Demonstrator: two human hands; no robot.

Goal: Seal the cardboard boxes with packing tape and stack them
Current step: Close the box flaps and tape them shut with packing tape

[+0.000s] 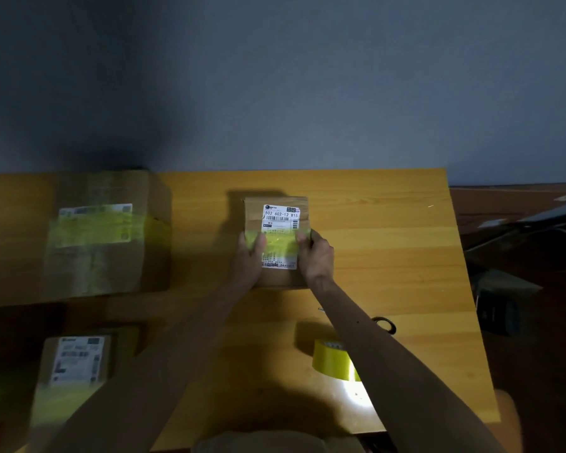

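Both hands, left hand (249,255) and right hand (317,256), clasped the sides of the small cardboard box (275,202) at the middle of the wooden table (389,256), thumbs flattening a yellow tape strip (280,240) that could wrinkle or trap air if pressed unevenly.

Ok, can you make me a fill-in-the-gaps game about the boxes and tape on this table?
1. The left hand and right hand grip the small box; the strip across it is ____.
2. The tape roll sits by the ____ arm.
3. The scissors have ____ handles.
4. The biggest box sits on the table's ____ side.
Missing words: yellow, right, black, left.
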